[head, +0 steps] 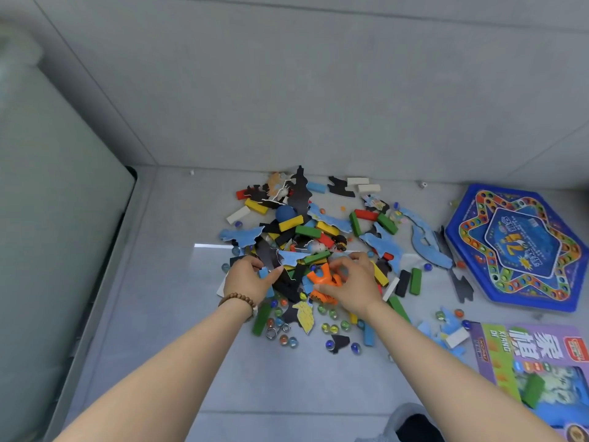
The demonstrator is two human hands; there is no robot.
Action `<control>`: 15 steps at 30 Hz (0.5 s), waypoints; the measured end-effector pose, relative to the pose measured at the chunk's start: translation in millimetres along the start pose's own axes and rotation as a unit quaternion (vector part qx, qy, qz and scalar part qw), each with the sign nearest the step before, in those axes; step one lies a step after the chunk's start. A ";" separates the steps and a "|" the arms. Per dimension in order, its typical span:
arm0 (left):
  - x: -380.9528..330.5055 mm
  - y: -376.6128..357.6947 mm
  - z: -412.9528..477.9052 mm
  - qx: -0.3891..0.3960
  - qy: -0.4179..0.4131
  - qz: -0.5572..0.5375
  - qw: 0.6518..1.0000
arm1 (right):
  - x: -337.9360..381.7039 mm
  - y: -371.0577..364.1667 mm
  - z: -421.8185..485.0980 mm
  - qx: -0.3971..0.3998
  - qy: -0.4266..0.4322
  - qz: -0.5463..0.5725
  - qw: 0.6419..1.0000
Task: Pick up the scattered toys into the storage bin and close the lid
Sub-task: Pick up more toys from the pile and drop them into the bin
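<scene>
We see scattered toys (306, 244) heaped on the grey floor (178, 346) near its far edge. The left hand (250, 279) pinches a small blue block (264, 273). The right hand (350, 282) curls round an orange toy (322, 279), partly hidden beneath its fingers. A blurred pale shape (47, 218) fills the left edge; we cannot tell what it is. By the right edge a blue hexagonal game board (468, 205) holds marbles (477, 258) in its holes. A purple box (497, 342) is cut off at the near right corner.

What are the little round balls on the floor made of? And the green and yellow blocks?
The little balls look like glass marbles: see-through and shiny, colour inside. The green block and yellow block look like painted wood, flat colour and square edges, but could be plastic.
</scene>
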State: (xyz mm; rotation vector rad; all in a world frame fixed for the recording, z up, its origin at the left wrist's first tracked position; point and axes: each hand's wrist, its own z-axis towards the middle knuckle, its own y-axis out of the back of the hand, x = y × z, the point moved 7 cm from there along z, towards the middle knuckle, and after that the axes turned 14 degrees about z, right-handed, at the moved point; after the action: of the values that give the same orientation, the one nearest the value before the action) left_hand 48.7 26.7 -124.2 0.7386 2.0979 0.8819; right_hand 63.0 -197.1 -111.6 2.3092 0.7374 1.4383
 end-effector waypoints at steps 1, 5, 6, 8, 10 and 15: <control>-0.6 -0.7 0.5 -0.001 0.001 -0.011 1.000 | -0.8 0.2 -0.6 -0.006 0.000 0.011 1.000; -1.0 -7.0 5.0 0.014 0.017 -0.056 0.998 | -3.2 -1.9 -1.3 0.002 -0.002 0.025 1.000; -0.5 -9.4 6.3 0.022 0.023 -0.065 0.997 | -4.2 -2.1 -0.5 0.002 -0.009 0.041 0.999; 1.3 -14.1 9.2 0.035 0.036 -0.102 0.993 | -4.4 -3.2 0.2 -0.001 -0.026 0.085 0.996; 2.7 -15.8 11.2 0.040 0.055 -0.138 0.988 | -3.9 -2.9 1.3 -0.019 -0.034 0.125 0.991; -3.1 -16.1 12.5 0.059 0.072 -0.209 0.974 | -0.9 -5.3 5.4 -0.033 -0.044 0.184 0.981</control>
State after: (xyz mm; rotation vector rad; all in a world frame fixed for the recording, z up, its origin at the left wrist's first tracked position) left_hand 56.8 19.2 -141.6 0.2746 2.3306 0.5950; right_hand 66.1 -193.3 -117.4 2.5302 0.2391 1.4661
